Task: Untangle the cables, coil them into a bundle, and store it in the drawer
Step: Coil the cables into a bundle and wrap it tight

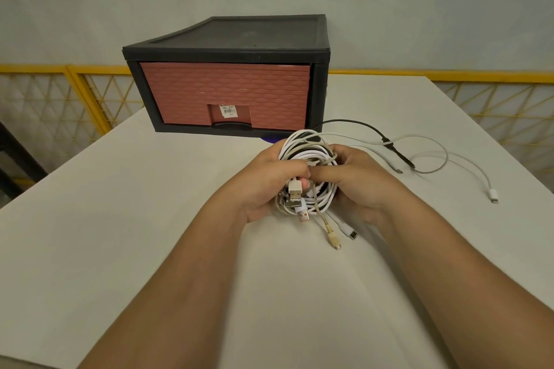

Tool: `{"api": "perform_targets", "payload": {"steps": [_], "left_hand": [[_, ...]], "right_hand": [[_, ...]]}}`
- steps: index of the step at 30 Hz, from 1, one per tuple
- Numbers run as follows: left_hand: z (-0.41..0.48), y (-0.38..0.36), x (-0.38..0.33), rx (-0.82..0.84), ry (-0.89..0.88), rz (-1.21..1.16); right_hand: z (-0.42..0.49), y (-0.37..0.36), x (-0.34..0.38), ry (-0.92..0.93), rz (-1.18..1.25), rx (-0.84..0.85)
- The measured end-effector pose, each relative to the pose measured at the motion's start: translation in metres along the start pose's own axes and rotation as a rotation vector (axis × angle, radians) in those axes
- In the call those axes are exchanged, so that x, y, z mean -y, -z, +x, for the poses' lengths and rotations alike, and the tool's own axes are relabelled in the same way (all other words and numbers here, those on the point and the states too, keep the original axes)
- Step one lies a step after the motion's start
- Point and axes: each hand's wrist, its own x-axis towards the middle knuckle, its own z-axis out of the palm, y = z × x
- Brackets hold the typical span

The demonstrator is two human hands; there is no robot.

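White coil (pixel 311 156) gripped in left hand (pixel 269 186) and right hand (pixel 359 183); feed loose tails (pixel 386 141) in evenly, possibly knotted.

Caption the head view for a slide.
Left hand and right hand grip the cable bundle; loose ends trail on the table, drawer closed.

The drawer box (pixel 227 36) sits at the back of the counter (pixel 120 219), with the drawer (pixel 224 93) in its front. Before it is the cable bundle (pixel 311 156) - the left grip (pixel 269 186) on its left side, the right grip (pixel 359 180) on its right. Plugs (pixel 335 237) hang out on the near side. Loose cable ends (pixel 431 156) run off to the right and lie on the counter. A fence (pixel 90 99) stands behind the counter.
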Motion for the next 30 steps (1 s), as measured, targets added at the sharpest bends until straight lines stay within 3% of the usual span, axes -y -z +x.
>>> {"api": "perform_targets", "payload": {"steps": [11,15,19,24,30], "left_hand": [[0.002,0.0,0.0,-0.086,-0.035,0.067],[0.002,0.006,-0.003,-0.162,-0.035,0.05],[0.002,0.014,-0.006,-0.17,-0.019,-0.045],[-0.002,0.015,-0.009,-0.042,0.039,-0.183],[-0.002,0.014,-0.01,-0.079,0.021,-0.231]], "right_hand": [[0.001,-0.01,0.0,0.062,0.017,-0.153],[0.001,-0.012,0.003,0.08,-0.152,-0.11],[-0.001,-0.012,0.012,0.062,-0.131,-0.009],[-0.001,0.004,0.011,0.357,-0.811,-0.185],[0.002,0.012,0.007,0.449,-1.131,-0.177]]}}
